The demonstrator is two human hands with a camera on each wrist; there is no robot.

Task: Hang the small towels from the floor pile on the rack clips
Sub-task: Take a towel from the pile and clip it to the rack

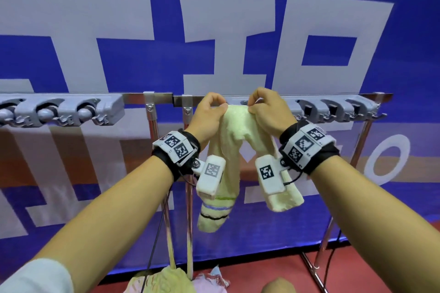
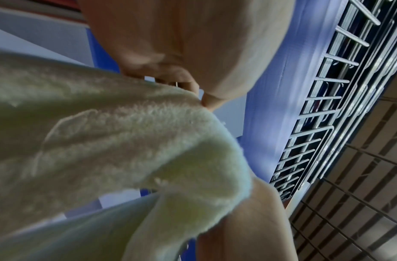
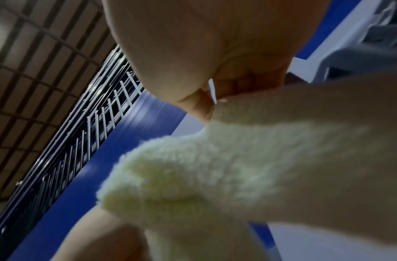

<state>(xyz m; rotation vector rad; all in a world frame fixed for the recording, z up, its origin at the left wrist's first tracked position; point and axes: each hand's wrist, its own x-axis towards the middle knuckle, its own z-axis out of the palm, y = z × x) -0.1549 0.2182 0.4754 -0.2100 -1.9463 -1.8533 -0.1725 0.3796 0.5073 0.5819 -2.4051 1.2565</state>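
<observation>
Left hand [image 1: 209, 112]: pinches the top fold of the pale yellow towel [image 1: 235, 140] at frame centre.
Right hand [image 1: 266, 109]: pinches the same fold just beside it, thumb and fingers curled on the cloth.
Towel: both ends hang down between the wrists, just in front of the rail [image 1: 204, 98].
Clips [image 1: 338, 108]: grey row at centre right, nearest 1 hidden behind the hands.
Step advice: likely keep the fold bunched narrow and push it squarely into 1 clip.
Floor pile [image 1: 171, 279]: bottom centre, more towels; no containers visible.
</observation>
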